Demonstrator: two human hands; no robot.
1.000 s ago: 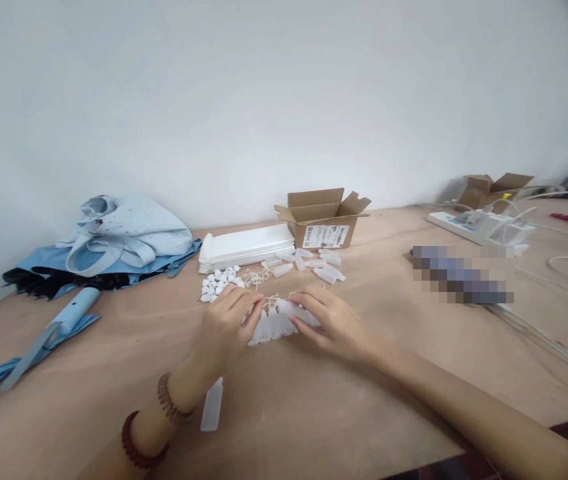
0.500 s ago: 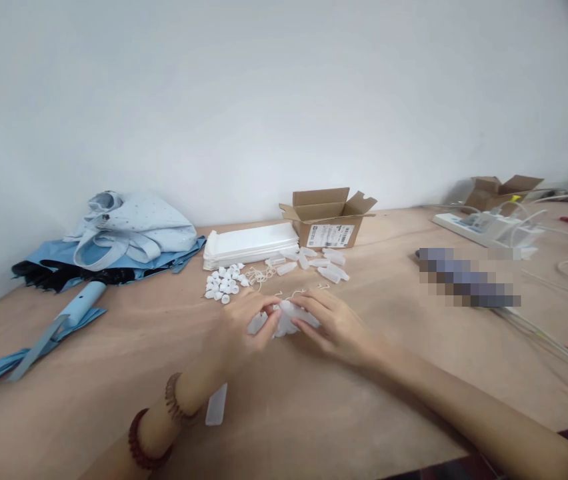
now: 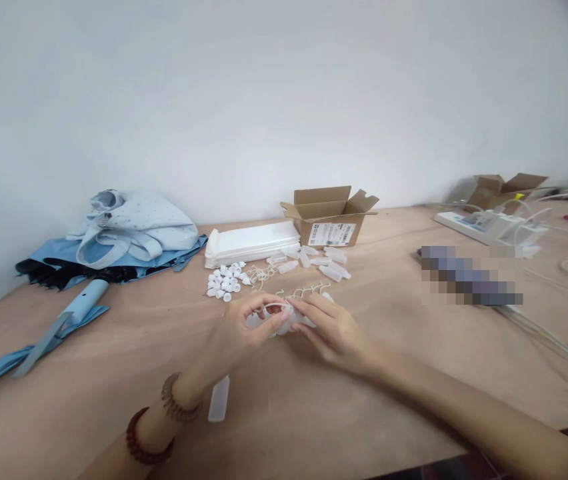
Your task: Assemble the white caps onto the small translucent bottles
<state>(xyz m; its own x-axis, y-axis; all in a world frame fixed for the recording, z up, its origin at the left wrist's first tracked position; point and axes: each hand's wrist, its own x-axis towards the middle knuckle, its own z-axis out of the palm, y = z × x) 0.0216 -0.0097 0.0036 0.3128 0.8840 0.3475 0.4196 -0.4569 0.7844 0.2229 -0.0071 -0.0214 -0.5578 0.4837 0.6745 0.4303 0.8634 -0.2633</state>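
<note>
Both hands close in on a cluster of translucent bottles

Well to the left of the hands, a blue umbrella (image 3: 51, 255) with a black underside lies beneath a dotted light-blue cloth bag (image 3: 139, 223); a light-blue handle (image 3: 85, 300) with a strap rests nearer. A dark red bracelet (image 3: 147, 440) and a brown coil bracelet (image 3: 179, 400) circle the left wrist. Just right of that wrist, one loose bottle (image 3: 219, 399) lies on the tabletop (image 3: 389, 433).

White caps (image 3: 225, 280) are heaped just beyond the left hand (image 3: 247, 323), with a stack of flat white packets (image 3: 251, 243) behind them and tangled pale cords (image 3: 264, 273) to their right. The left hand's thumb and forefinger pinch the top of one of the translucent bottles (image 3: 284, 325), a pale strand arching beside them. This cluster sits between the hands, partly covered by fingers. The right hand (image 3: 337, 333) grips it from the other side, thumb and forefinger against the plastic.

Beyond the right hand lie scattered bottles (image 3: 334, 270), and behind them stands an open cardboard box (image 3: 361, 230). Well right of the hands are a pixelated dark object (image 3: 469, 275), a white power strip (image 3: 489, 230) and a second cardboard box (image 3: 494, 193).
</note>
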